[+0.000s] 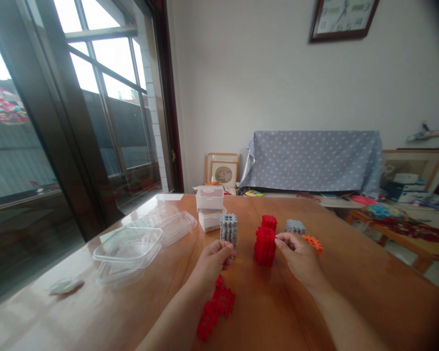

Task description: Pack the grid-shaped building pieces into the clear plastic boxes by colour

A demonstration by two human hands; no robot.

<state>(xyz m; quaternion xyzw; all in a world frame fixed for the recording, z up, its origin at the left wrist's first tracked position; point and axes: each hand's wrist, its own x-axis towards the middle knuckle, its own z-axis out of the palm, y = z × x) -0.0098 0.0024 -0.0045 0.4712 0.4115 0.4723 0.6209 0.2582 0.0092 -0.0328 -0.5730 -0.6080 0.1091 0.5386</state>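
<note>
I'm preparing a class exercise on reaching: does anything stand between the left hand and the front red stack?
Nothing visible: only tabletop shows between the left hand and the front red stack. The grey stack stands beyond that hand, off the line; the right hand is at the red stack's right edge.

Table [270, 312]: remotely I see tubs [128, 251] left, tile stacks [265, 248] right of them.
Boxes [209, 201]: one atop another, between those.
Clock [342, 19]: on the wall [241, 73] behind.

Wall clock [340, 18], numerals 3, 5, 6, 7, 8 on its white face
</note>
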